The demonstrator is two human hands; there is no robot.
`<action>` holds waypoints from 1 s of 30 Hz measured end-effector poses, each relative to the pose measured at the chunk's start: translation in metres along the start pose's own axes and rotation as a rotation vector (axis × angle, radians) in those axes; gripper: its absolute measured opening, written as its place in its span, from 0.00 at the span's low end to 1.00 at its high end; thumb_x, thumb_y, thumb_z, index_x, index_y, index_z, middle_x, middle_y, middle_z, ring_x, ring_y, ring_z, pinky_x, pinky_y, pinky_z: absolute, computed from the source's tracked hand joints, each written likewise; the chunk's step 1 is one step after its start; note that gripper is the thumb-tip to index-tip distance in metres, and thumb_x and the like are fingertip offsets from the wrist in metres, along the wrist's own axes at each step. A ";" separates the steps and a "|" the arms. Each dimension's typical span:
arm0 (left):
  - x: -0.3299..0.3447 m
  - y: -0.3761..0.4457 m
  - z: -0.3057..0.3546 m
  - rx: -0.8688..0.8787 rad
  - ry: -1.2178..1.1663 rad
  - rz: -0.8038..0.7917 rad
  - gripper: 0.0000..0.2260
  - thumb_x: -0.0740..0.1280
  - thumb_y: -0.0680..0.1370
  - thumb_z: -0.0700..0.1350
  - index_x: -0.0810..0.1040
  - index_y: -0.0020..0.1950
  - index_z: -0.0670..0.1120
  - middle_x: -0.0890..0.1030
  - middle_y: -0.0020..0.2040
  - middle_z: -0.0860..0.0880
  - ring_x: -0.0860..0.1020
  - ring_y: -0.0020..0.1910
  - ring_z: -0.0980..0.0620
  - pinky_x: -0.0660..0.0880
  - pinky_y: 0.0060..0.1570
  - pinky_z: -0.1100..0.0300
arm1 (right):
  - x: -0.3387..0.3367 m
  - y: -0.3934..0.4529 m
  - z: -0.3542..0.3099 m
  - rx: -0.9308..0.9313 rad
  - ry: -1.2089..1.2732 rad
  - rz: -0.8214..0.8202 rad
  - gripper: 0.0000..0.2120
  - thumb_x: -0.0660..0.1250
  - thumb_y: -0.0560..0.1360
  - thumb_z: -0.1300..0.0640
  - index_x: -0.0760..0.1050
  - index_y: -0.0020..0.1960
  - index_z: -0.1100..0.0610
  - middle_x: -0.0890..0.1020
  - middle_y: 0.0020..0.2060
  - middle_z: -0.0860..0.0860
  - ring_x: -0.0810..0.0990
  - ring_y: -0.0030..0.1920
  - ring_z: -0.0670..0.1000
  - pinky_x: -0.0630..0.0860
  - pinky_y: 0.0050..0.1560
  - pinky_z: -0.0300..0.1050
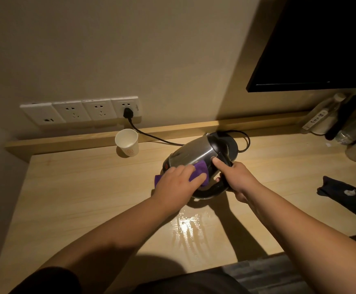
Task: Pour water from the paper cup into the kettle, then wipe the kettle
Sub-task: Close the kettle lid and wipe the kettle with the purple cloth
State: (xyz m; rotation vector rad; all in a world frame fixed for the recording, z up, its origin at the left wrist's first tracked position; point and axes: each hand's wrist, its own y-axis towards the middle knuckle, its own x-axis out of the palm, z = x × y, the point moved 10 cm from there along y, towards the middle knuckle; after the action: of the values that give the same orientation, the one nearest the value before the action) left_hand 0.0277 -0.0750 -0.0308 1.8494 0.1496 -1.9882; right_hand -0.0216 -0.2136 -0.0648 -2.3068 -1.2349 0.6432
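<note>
Purple cloth (196, 170) lies under the flattened fingers of the left hand (177, 183), which presses it against the steel side of the kettle (191, 155). The right hand (234, 179) grips the kettle's black handle, fingers curled round it and the forefinger stretched forward along the top.

Both hands meet at the kettle, straight ahead of the person near the middle of the wooden bench (77, 198). The kettle is tipped over toward the left. Its long axis runs from the handle end by the right hand, away and leftward to its bottom end. The left hand sits nearer the body of the kettle, so the next wipe probably runs along that axis, away from the handle.

Behind the kettle rests its black base (233, 147), cord (151, 135) running to a wall socket (126, 107). A white paper cup (127, 143) stands upright, well apart to the left, near the back ledge. A shiny wet patch (188, 228) lies on the bench, nearer the person than the kettle. A dark sock (346, 196) lies far right.
</note>
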 end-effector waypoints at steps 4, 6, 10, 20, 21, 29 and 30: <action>0.006 0.000 0.006 0.033 0.000 -0.031 0.31 0.77 0.65 0.45 0.68 0.65 0.50 0.73 0.56 0.44 0.72 0.52 0.46 0.73 0.47 0.52 | -0.006 -0.002 0.008 0.037 0.049 0.011 0.14 0.70 0.76 0.48 0.77 0.50 0.59 0.81 0.29 0.52 0.82 0.35 0.52 0.82 0.47 0.53; 0.018 -0.020 -0.003 0.016 0.017 -0.083 0.34 0.78 0.64 0.45 0.68 0.66 0.51 0.74 0.56 0.46 0.73 0.52 0.47 0.74 0.46 0.54 | -0.009 -0.003 0.014 0.065 0.092 -0.002 0.12 0.71 0.76 0.52 0.76 0.52 0.61 0.81 0.32 0.53 0.81 0.36 0.53 0.81 0.47 0.53; 0.028 -0.049 -0.014 -0.045 0.011 -0.088 0.36 0.81 0.61 0.45 0.70 0.65 0.51 0.77 0.54 0.46 0.76 0.49 0.48 0.76 0.43 0.55 | -0.004 -0.006 0.019 0.042 0.018 -0.042 0.09 0.71 0.76 0.56 0.76 0.53 0.59 0.80 0.38 0.55 0.80 0.40 0.53 0.81 0.51 0.53; -0.002 -0.030 -0.125 -0.695 -0.466 0.138 0.17 0.61 0.80 0.50 0.70 0.69 0.54 0.71 0.60 0.53 0.72 0.49 0.57 0.70 0.47 0.63 | -0.015 -0.006 0.013 -0.078 -0.191 -0.061 0.08 0.73 0.74 0.56 0.76 0.51 0.55 0.81 0.42 0.55 0.81 0.42 0.53 0.77 0.43 0.45; -0.001 -0.017 -0.132 -0.685 -0.482 0.090 0.17 0.61 0.81 0.50 0.70 0.70 0.54 0.71 0.61 0.51 0.72 0.51 0.56 0.69 0.48 0.62 | -0.016 -0.006 0.013 -0.083 -0.206 -0.067 0.08 0.73 0.75 0.56 0.76 0.51 0.55 0.81 0.42 0.55 0.81 0.43 0.54 0.78 0.44 0.46; 0.036 0.031 -0.139 -0.521 -0.449 -0.312 0.19 0.61 0.81 0.50 0.70 0.71 0.51 0.73 0.66 0.46 0.73 0.59 0.46 0.72 0.55 0.54 | -0.026 -0.002 0.023 -0.059 -0.214 -0.133 0.12 0.72 0.75 0.56 0.76 0.56 0.58 0.81 0.46 0.59 0.81 0.45 0.57 0.80 0.55 0.55; 0.038 0.032 -0.138 -0.510 -0.453 -0.320 0.19 0.61 0.81 0.49 0.70 0.72 0.51 0.73 0.66 0.45 0.73 0.60 0.46 0.72 0.56 0.54 | -0.027 -0.001 0.023 -0.058 -0.212 -0.136 0.12 0.72 0.75 0.56 0.76 0.57 0.57 0.82 0.47 0.60 0.81 0.46 0.57 0.80 0.54 0.54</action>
State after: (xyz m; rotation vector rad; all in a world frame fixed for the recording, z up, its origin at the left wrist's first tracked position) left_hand 0.1668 -0.0639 -0.0760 1.0814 0.7738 -2.2507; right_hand -0.0495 -0.2323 -0.0776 -2.2215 -1.5101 0.8300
